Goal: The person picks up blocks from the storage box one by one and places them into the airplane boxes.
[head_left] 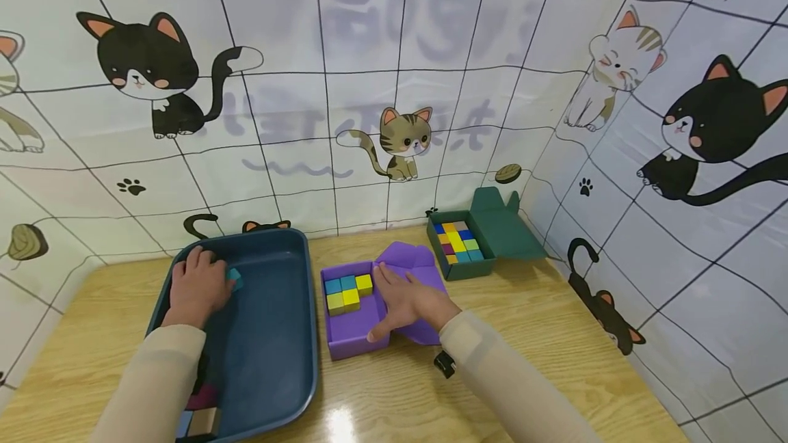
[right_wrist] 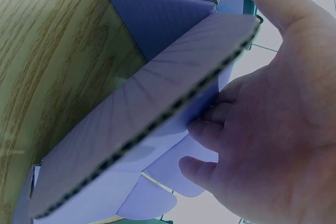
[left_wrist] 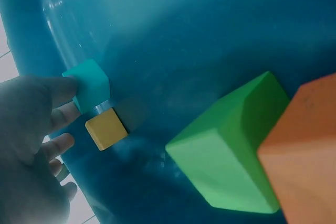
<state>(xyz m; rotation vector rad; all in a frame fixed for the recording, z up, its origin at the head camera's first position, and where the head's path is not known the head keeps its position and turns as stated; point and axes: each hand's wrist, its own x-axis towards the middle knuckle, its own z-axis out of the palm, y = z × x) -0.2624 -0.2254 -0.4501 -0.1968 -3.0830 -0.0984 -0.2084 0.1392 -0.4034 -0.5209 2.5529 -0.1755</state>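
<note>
My left hand reaches into the upper left of a dark blue tray. Its thumb and fingertips pinch a teal cube, close beside a small yellow-orange cube. At the middle of the table, a purple box holds teal and yellow cubes grouped in its back left part. My right hand rests at that box's right edge, fingers extended and thumb spread toward the front. The purple lid lies folded back to the right, partly under this hand.
Larger green and orange blocks appear in the left wrist view. More blocks lie at the tray's near left, partly behind the sleeve. A green box with multicoloured cubes stands back right, lid open. Cat-patterned walls border the table.
</note>
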